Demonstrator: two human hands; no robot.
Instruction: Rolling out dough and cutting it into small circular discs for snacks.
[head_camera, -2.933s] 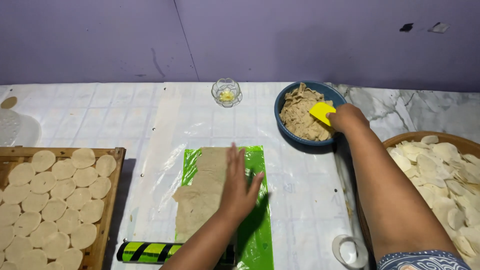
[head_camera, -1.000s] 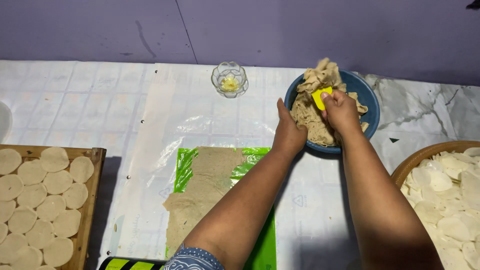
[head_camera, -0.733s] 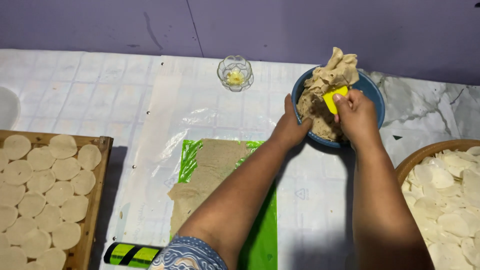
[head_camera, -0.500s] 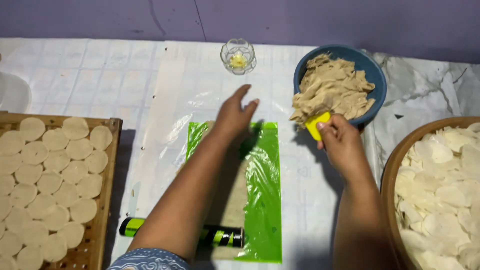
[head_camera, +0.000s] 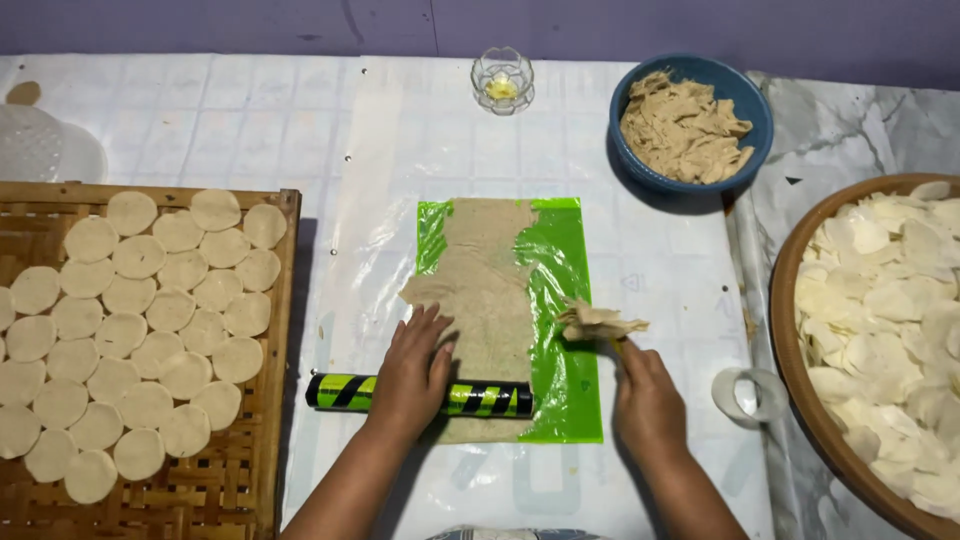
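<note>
Green plastic sheet lies at the middle of the head view on a white-covered table, with a thin sheet of rolled dough spread down its left half; across the lower end of that dough lies a black and green striped rolling pin. The left hand rests flat on the pin and the near edge of the dough, fingers spread and apart, clamped on nothing; the right hand, lower right of centre, is closed on a small scraper, mostly hidden, that carries a clump of dough scraps just above the green sheet's right half. In the upper right stands a blue bowl heaped with more scraps; a small glass dish sits at the top centre; a woven tray of cut dough rounds fills the left side; a round basket of pale slices sits at the right edge, with a ring cutter beside it. As a judgement, the loose clump could slide off the scraper onto the bare table, since it rests unpressed; the thin sheet could tear or wrinkle if the left hand shifts the pin sideways; the plastic could creep too.
</note>
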